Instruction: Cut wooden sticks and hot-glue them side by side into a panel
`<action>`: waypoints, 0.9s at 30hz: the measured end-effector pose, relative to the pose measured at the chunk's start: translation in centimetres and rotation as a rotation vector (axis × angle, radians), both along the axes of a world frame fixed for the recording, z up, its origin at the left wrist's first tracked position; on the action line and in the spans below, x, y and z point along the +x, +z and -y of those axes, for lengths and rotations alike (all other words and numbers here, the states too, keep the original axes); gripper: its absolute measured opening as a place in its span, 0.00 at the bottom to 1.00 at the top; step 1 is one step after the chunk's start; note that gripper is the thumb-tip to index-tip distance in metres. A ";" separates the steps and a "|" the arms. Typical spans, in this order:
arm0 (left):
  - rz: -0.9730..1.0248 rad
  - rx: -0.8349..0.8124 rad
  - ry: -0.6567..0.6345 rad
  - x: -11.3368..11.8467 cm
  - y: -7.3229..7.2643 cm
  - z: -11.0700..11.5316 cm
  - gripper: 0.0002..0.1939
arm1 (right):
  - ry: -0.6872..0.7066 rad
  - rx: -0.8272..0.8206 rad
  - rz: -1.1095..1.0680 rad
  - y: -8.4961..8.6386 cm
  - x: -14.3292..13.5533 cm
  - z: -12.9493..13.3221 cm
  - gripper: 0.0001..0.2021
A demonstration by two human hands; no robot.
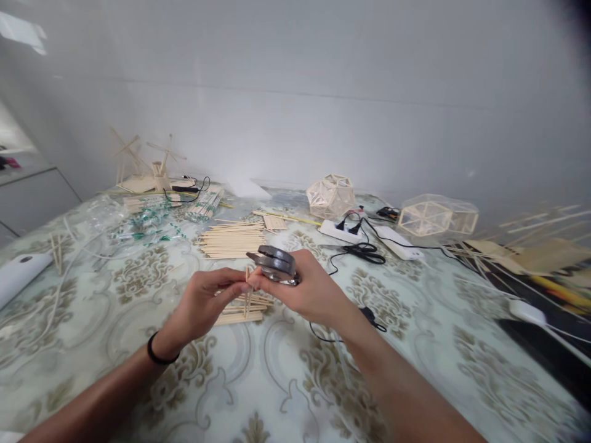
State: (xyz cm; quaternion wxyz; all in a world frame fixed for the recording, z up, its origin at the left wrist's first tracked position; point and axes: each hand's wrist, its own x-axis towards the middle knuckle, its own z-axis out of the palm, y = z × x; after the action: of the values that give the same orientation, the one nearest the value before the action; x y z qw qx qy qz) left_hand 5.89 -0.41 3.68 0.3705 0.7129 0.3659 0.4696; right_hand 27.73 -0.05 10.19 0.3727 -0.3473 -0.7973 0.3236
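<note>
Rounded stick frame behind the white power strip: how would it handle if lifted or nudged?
The rounded stick frame is probably light for its size: thin struts around see-through gaps. Likely fragile, with narrow sticks meeting at small joints, so squeezing could crack one. A nudge might tip it facet to facet rather than roll it smoothly.

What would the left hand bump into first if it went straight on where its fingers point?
Past the thin sticks in the left hand, probably the right hand, which holds a metal tool. They look close, but depth is unclear.
</note>
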 end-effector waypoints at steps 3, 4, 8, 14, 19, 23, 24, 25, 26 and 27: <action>-0.023 -0.006 -0.020 0.2 -0.1 0.2 0.08 | -0.002 0.024 -0.008 0.1 0.0 0.1 0.11; -0.032 -0.006 -0.024 0.3 -0.2 0.3 0.08 | 0.005 0.034 -0.012 0.2 -0.1 0.1 0.10; -0.054 0.002 -0.020 0.6 -0.6 0.5 0.07 | 0.034 0.084 -0.041 0.4 -0.1 0.4 0.05; -0.077 -0.004 -0.036 1.1 0.2 0.8 0.08 | -0.052 0.140 -0.158 1.0 0.5 0.9 0.06; -0.091 -0.005 -0.020 1.2 0.4 0.6 0.09 | -0.259 0.344 -0.420 2.5 2.0 1.6 0.06; -0.095 0.001 -0.012 1.1 0.0 0.4 0.10 | -0.264 0.363 -0.476 3.6 4.3 1.7 0.05; -0.097 0.003 -0.013 1.1 -0.1 0.4 0.10 | -0.248 0.336 -0.438 3.7 4.7 1.6 0.05; -0.100 0.005 -0.013 1.2 -0.2 0.5 0.10 | -0.247 0.313 -0.395 3.7 5.0 1.5 0.05; -0.105 0.008 -0.013 1.2 -0.2 0.5 0.10 | -0.264 0.299 -0.358 3.6 5.0 1.3 0.05; -0.109 0.012 -0.013 1.2 -0.2 0.5 0.09 | -0.288 0.280 -0.308 3.3 4.9 1.1 0.04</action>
State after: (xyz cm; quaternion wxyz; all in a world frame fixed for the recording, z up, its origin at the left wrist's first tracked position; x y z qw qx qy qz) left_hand 7.14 -0.90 3.45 0.3488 0.7421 0.3779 0.4300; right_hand 32.64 -1.20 13.52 0.5768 -0.3490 -0.7102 0.2028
